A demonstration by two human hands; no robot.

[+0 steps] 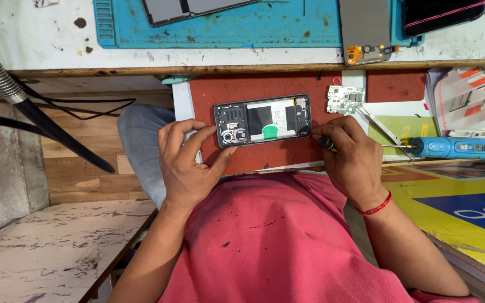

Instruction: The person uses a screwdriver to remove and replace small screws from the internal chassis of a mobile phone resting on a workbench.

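Nearest: pink shirt [276,241]. Left hand [189,163] grips left end of opened phone [263,120] on red mat [276,90]. Right hand [349,154] clenched on small screwdriver [326,143], tip at phone's right edge. Right: blue electric driver [453,147]. Farther: circuit board [344,99], then teal mat [237,25].

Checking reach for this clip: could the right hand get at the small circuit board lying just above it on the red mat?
Probably yes. The circuit board lies bare on the red mat, just beyond the right hand, nothing between; but that hand grips a small screwdriver.

One head-worn camera looks steeply down, close over the red mat [276,160]
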